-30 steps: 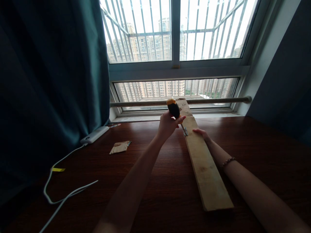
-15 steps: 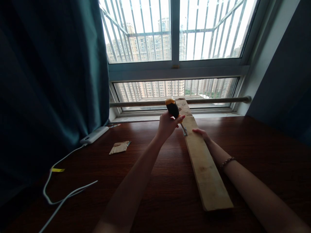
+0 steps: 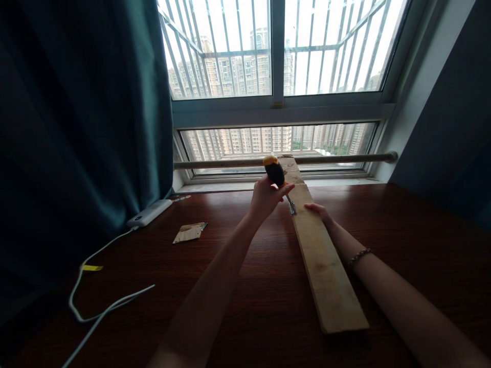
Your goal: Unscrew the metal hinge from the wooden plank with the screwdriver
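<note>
My left hand (image 3: 265,196) is closed around a screwdriver (image 3: 273,171) with a black and yellow handle. Its shaft slants down to a small metal hinge (image 3: 292,208) on the left edge of a long wooden board (image 3: 322,266). My right hand (image 3: 318,210) grips the board's right edge across from the hinge, thumb on top and the other fingers hidden beneath. At the far end the board meets another wooden piece (image 3: 291,171) near the metal rail. Whether the screwdriver's tip sits in a screw is too small to tell.
On the dark wooden table (image 3: 245,286), a small wood piece (image 3: 189,232) with metal on its edge lies left of my arm. Further left are a white power strip (image 3: 149,213), its white cable (image 3: 76,301) and a yellow strip (image 3: 92,268). A rail (image 3: 345,159) crosses before the window.
The screwdriver handle and my left hand have shifted very slightly to the right. My right hand and the board have stayed in place.
</note>
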Demonstrator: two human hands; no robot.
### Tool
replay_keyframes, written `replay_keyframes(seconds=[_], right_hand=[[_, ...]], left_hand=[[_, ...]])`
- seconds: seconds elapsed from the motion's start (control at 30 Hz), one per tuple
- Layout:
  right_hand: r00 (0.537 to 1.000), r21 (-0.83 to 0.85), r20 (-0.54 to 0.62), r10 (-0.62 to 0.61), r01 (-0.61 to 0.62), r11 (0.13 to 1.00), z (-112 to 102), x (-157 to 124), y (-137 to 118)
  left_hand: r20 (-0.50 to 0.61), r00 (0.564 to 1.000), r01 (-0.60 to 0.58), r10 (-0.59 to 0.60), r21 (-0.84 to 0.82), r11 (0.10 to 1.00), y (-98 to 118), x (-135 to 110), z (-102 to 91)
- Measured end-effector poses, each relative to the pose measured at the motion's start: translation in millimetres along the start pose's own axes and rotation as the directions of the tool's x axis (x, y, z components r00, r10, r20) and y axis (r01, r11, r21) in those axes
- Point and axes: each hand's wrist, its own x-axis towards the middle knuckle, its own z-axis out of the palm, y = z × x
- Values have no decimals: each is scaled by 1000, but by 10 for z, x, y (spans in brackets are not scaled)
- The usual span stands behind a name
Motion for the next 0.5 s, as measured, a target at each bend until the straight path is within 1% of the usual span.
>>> replay_keyframes(seconds=[0.17, 0.27, 0.33, 0.5], right_hand=[[999, 15, -19, 29, -29, 999, 44, -23, -12], [999, 22, -43, 31, -30, 999, 57, -27, -15], [999, 15, -47, 19, -18, 1000, 50, -22, -11], [999, 5, -38, 20, -19, 1000, 12, -4, 3]], left_hand=[[114, 993, 50, -37, -106, 993, 87, -2, -37], [173, 985, 28, -7, -123, 992, 119, -16, -57], [167, 986, 10, 4, -81, 997, 105, -24, -57], [77, 996, -60, 54, 85, 995, -4, -21, -29]])
